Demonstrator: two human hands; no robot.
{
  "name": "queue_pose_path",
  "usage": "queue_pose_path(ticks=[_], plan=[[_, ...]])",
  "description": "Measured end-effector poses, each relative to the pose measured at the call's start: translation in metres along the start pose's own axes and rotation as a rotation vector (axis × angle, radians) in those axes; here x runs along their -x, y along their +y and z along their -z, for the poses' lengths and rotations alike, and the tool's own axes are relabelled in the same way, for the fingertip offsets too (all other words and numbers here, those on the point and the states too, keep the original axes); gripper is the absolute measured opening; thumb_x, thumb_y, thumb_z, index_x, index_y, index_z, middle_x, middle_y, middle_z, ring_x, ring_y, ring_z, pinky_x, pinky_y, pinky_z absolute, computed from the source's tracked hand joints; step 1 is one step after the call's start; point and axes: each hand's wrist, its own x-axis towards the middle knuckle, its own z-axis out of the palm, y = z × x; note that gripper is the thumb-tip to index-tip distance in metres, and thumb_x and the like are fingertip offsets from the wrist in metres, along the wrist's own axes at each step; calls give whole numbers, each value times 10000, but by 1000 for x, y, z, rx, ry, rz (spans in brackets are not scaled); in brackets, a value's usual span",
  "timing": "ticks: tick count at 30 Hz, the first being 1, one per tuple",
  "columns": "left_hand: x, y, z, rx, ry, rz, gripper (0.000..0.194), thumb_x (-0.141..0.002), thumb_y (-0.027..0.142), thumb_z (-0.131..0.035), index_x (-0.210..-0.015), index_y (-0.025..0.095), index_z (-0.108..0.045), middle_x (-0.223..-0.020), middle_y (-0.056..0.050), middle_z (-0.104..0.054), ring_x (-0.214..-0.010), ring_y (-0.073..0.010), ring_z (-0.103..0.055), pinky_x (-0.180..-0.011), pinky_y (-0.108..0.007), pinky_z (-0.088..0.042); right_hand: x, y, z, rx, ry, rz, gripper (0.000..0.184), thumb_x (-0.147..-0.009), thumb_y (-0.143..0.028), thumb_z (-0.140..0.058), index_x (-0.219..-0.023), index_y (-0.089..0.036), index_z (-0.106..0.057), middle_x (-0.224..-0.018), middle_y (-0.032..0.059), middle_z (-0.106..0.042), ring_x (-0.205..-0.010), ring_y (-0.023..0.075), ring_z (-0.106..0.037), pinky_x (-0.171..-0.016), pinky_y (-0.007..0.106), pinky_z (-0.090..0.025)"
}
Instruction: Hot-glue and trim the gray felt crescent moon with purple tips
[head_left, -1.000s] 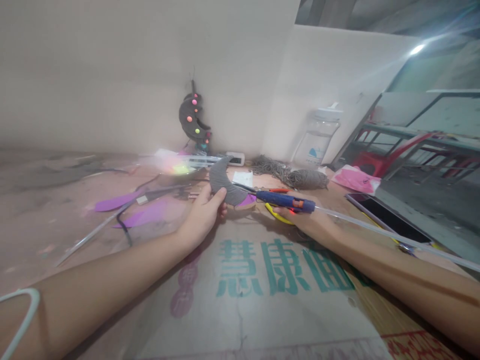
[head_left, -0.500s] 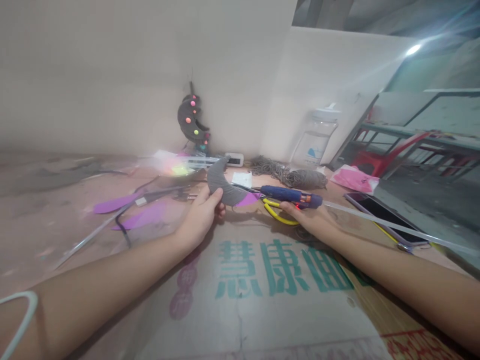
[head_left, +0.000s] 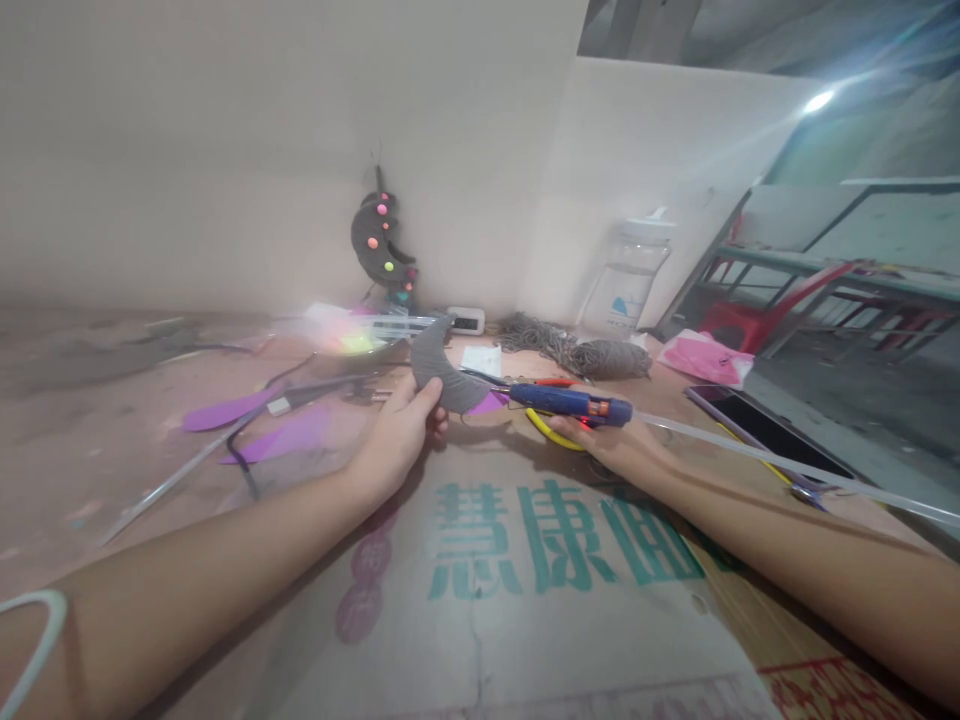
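Observation:
My left hand (head_left: 409, 425) pinches a crescent wrapped in grey yarn (head_left: 439, 375) between thumb and fingers. A bare purple tip (head_left: 489, 402) shows at the crescent's right end. My right hand (head_left: 611, 440) is closed around a blue hot glue gun (head_left: 555, 399), with a small red light glowing on it. The gun's nozzle points left and lies at or very near the purple tip; whether they touch I cannot tell. From its back end a long clear glue stick (head_left: 750, 451) runs to the right. Yellow-handled pliers or scissors (head_left: 553, 430) lie partly hidden under the gun.
A decorated dark crescent (head_left: 379, 240) hangs on the wall. Behind my hands are grey yarn (head_left: 611, 358), a water bottle (head_left: 626, 280) and a white power strip (head_left: 466, 320). Purple pieces (head_left: 225, 410) lie left; a phone (head_left: 772, 430) and pink packet (head_left: 707, 358) lie right. Printed cardboard (head_left: 585, 640) covers the front.
The glue gun has shifted slightly left and down, its nozzle now over the purple tip by the yarn's edge. My left hand and the crescent have barely moved.

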Motion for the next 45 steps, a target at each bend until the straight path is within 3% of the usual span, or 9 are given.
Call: queue_pose_path(ticks=[8, 11, 15, 21, 26, 32, 35, 39, 45], plan=[[1, 1, 0, 0, -9, -5, 301, -772, 445, -665, -862, 195, -524, -590, 67, -469, -487, -70, -465, -459, -158, -394, 1, -4, 1, 89, 37, -30, 324, -752, -450, -696, -970, -210, -714, -898, 71, -760, -835, 281, -706, -753, 395, -589], [1, 1, 0, -2, -8, -1, 300, -767, 436, -663, -864, 192, -519, -584, 68, -470, -483, -70, -462, -456, -158, -393, -1, -4, 4, 138, 41, -71, 271, -766, -484, -663, -777, -215, -695, -738, 53, -733, -708, 251, -685, -668, 355, -575], [1, 1, -1, -7, -6, 3, 300, -773, 432, -645, -911, 191, -532, -573, 74, -462, -466, -66, -448, -446, -154, -379, -10, -5, 8, 133, 27, -78, 391, -848, -488, -533, -590, -209, -623, -671, 41, -688, -685, 208, -650, -701, 315, -546], [1, 1, -1, -15, -11, 46, 280, -775, 413, -632, -893, 192, -507, -578, 71, -478, -481, -68, -463, -457, -155, -382, -29, -3, 19, -72, 158, -73, 428, -920, -512, -447, -749, -195, -678, -741, 48, -692, -693, 174, -636, -643, 259, -514], [2, 2, -1, -21, -22, 60, 313, -748, 424, -659, -897, 190, -513, -576, 65, -503, -488, -73, -469, -466, -162, -386, -63, -1, 23, 9, 44, -110, 390, -833, -492, -626, -981, -145, -726, -936, 89, -744, -809, 198, -674, -702, 278, -521], [1, 0, -1, -77, -41, 36, 321, -760, 456, -630, -874, 180, -513, -574, 64, -506, -494, -69, -461, -474, -166, -387, -123, 15, -6, 277, -17, -105, 291, -904, -332, -588, -1047, -104, -697, -1017, 110, -745, -917, 215, -678, -815, 283, -502], [1, -1, -1, -96, -45, 22, 320, -766, 461, -620, -871, 177, -515, -571, 64, -508, -498, -69, -463, -480, -167, -385, -143, 31, -25, 322, -75, -103, 236, -908, -291, -599, -1033, -120, -704, -963, 84, -758, -854, 199, -687, -784, 257, -504], [1, 0, -1, -105, -43, 18, 308, -769, 446, -609, -886, 173, -527, -570, 65, -514, -497, -65, -464, -483, -164, -381, -152, 45, -34, 399, -102, -103, 284, -947, -323, -543, -1035, -104, -702, -970, 114, -755, -839, 206, -693, -773, 264, -498], [2, 2, -3, -85, -45, 38, 334, -751, 458, -633, -895, 176, -525, -574, 66, -529, -491, -62, -472, -477, -161, -374, -138, 34, -9, 517, -121, -28, 352, -932, -384, -552, -1130, -123, -682, -1045, 127, -743, -911, 243, -686, -775, 281, -483]])
